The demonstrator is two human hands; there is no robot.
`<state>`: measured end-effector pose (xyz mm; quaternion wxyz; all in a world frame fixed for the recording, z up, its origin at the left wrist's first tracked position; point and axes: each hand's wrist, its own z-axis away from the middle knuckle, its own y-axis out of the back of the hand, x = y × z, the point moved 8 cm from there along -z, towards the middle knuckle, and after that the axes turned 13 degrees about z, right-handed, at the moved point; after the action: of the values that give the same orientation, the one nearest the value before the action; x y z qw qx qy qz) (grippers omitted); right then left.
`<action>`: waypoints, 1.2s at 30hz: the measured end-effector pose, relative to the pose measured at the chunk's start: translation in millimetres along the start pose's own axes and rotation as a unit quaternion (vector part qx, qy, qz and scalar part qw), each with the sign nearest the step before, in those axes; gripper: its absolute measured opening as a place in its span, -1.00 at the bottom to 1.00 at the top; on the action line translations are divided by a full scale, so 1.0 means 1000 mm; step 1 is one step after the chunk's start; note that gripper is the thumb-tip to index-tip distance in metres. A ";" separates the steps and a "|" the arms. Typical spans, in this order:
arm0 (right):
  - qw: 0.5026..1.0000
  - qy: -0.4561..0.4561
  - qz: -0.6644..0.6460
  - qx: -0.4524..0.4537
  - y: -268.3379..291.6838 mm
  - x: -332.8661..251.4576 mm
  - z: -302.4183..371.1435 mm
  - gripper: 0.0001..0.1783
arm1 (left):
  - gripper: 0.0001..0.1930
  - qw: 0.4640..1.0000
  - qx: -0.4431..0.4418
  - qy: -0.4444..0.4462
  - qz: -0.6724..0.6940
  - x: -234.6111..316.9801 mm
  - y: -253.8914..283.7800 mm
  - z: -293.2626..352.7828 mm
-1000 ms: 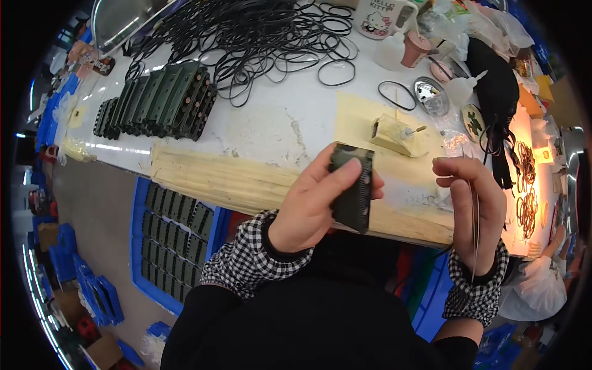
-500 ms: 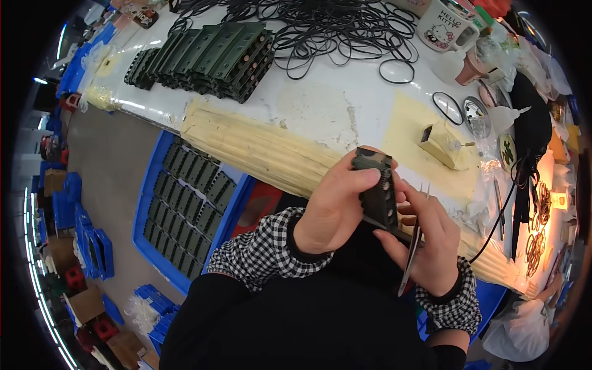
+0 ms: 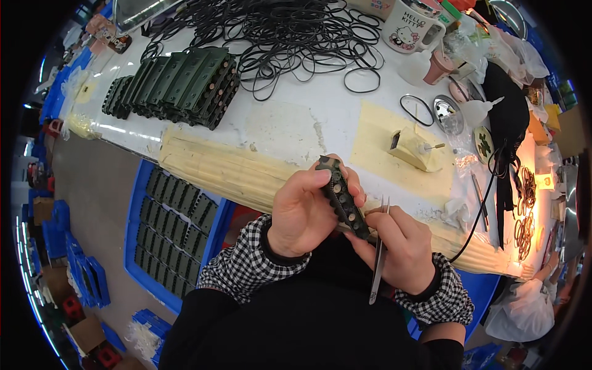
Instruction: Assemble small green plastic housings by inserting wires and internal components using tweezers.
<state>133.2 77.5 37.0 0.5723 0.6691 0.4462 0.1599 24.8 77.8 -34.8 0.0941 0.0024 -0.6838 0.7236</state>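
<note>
Tweezers [image 3: 377, 271] slant through your curled right hand [image 3: 407, 246], tips up, while its thumb and forefinger meet the lower end of the dark green part with round discs [image 3: 340, 196], though you cannot tell whether they pinch it. Your left hand [image 3: 290, 216] pinches that tilted part between thumb and fingers, just left of the tweezers. Beyond your grip to the right sits a yellow-wrapped block [image 3: 410, 151]; stacked green pieces [image 3: 176, 86] stand well off to its left.
</note>
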 end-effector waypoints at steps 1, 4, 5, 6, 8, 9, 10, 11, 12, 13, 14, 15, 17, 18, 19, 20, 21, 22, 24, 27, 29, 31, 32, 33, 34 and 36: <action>1.000 0.003 0.000 0.003 0.000 -0.001 0.000 -0.68 | -0.79 1.000 0.005 -0.001 0.002 0.000 0.000 0.001; 1.000 0.013 0.000 0.011 -0.002 -0.004 -0.001 -0.70 | -0.80 1.000 0.014 -0.005 0.007 0.000 0.002 0.002; 1.000 0.020 -0.002 0.013 -0.002 -0.007 -0.002 -0.70 | -0.80 1.000 0.005 -0.004 0.007 0.001 0.002 0.004; 1.000 0.023 -0.002 0.015 -0.002 -0.008 -0.002 -0.70 | -0.80 1.000 0.006 -0.005 0.015 0.000 0.003 0.005; 1.000 0.022 -0.006 0.010 -0.003 -0.010 -0.002 -0.72 | -0.78 1.000 0.013 -0.009 0.026 -0.001 0.002 0.008; 1.000 0.022 -0.009 0.009 -0.003 -0.011 -0.002 -0.72 | -0.78 0.999 0.016 -0.010 0.041 -0.001 0.001 0.010; 0.999 0.027 -0.011 0.012 -0.003 -0.014 -0.004 -0.72 | -0.79 0.999 0.022 -0.010 0.037 0.000 0.003 0.013; 1.000 0.029 -0.005 0.008 -0.004 -0.016 -0.004 -0.72 | -0.79 0.999 0.026 -0.005 0.035 -0.001 0.004 0.013; 1.000 0.031 0.002 0.005 -0.005 -0.018 -0.005 -0.72 | -0.80 0.999 0.027 -0.012 0.035 0.001 0.005 0.014; 0.999 0.033 0.008 0.002 -0.006 -0.020 -0.005 -0.72 | -0.80 0.999 0.018 -0.022 0.034 0.002 0.004 0.014; 0.999 0.033 0.009 -0.001 -0.007 -0.021 -0.005 -0.72 | -0.79 0.999 0.007 -0.030 0.034 0.002 0.003 0.012; 0.999 0.033 0.018 -0.002 -0.007 -0.022 -0.006 -0.71 | -0.77 0.999 -0.004 -0.038 0.034 0.005 0.000 0.013; 0.999 0.033 0.039 -0.002 -0.006 -0.022 -0.007 -0.71 | -0.77 0.999 0.006 -0.034 0.027 0.007 -0.001 0.016; 0.999 0.035 0.034 -0.004 -0.007 -0.022 -0.007 -0.70 | -0.77 0.999 0.005 -0.038 0.033 0.007 0.000 0.016; 0.999 0.041 0.033 -0.008 -0.009 -0.024 -0.008 -0.71 | -0.76 0.998 0.003 -0.040 0.039 0.008 0.000 0.017; 0.998 0.042 0.036 -0.008 -0.008 -0.025 -0.010 -0.71 | -0.76 0.999 0.000 -0.034 0.035 0.009 0.000 0.016; 0.998 0.041 0.039 -0.008 -0.007 -0.025 -0.011 -0.71 | -0.76 0.999 0.000 -0.036 0.032 0.010 0.000 0.016; 0.998 0.047 0.030 -0.008 -0.007 -0.027 -0.012 -0.71 | -0.77 0.999 0.000 -0.037 0.028 0.012 0.000 0.017; 0.998 0.052 0.022 -0.004 -0.007 -0.027 -0.013 -0.71 | -0.78 0.999 -0.010 -0.027 0.028 0.013 -0.001 0.016; 0.999 0.045 0.017 -0.018 -0.009 -0.026 -0.016 -0.72 | -0.77 1.000 -0.006 -0.030 0.003 0.014 0.001 0.014; 0.999 0.046 0.014 -0.022 -0.010 -0.023 -0.015 -0.73 | -0.77 0.999 -0.032 -0.033 0.002 0.014 0.000 0.011; 0.999 0.049 0.003 -0.020 -0.008 -0.019 -0.014 -0.73 | -0.76 0.999 -0.042 -0.015 -0.003 0.012 -0.002 0.007; 0.999 0.044 0.005 -0.023 -0.007 -0.016 -0.012 -0.73 | -0.76 0.999 -0.048 -0.008 -0.011 0.010 -0.002 0.004; 0.999 0.040 0.010 -0.024 -0.007 -0.014 -0.011 -0.73 | -0.77 0.998 -0.054 -0.004 -0.018 0.009 -0.003 0.003; 0.999 0.037 0.016 -0.026 -0.005 -0.012 -0.010 -0.73 | -0.78 0.999 -0.053 0.005 -0.012 0.007 -0.003 0.000; 0.998 0.031 0.029 -0.035 -0.003 -0.009 -0.010 -0.71 | -0.79 0.999 -0.045 0.013 -0.004 0.007 -0.005 -0.004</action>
<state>119.8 76.8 40.2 0.5765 0.6563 0.4379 0.2125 19.2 82.8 -28.9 0.1064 -0.0088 -0.7143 0.6916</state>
